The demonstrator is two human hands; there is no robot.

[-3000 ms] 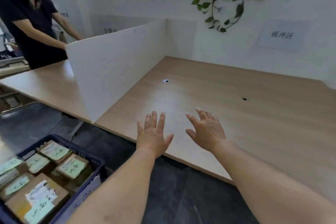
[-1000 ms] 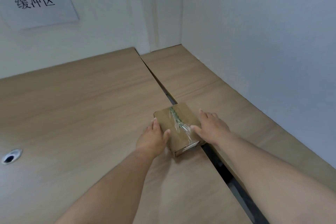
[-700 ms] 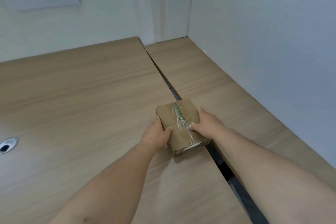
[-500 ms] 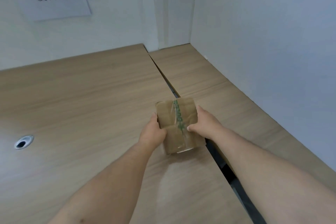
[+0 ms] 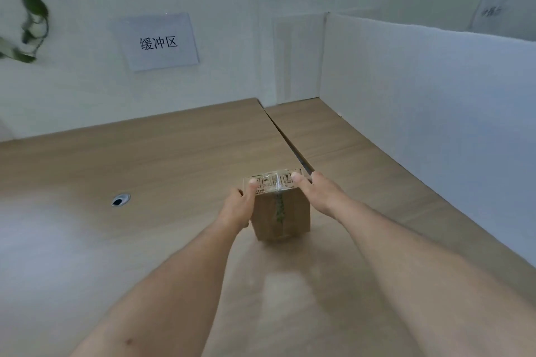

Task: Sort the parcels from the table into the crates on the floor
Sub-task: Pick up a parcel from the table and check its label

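- The parcel (image 5: 280, 211), a brown box with a green-printed tape (image 5: 279, 210) strip down its near face, stands tipped up on end between the two hands, over the table (image 5: 162, 159). I cannot tell whether its lower edge touches the wood.
- The left hand (image 5: 237, 209) grips its left side, thumb hooked over the top edge. The other fingers are hidden behind the box.
- The right hand (image 5: 316, 195) grips the right side the same way, thumb on the top edge and the rest out of sight.
- A dark gap (image 5: 290, 145) in the tabletop runs away from the right fingertips.
- A round hole (image 5: 120, 200) lies well left of the left fingers.
- Beyond the fingertips hangs a wall sign (image 5: 159, 42). A white divider (image 5: 435, 90) stands to the right of the right fingers, and a plant (image 5: 29, 20) hangs at far left.
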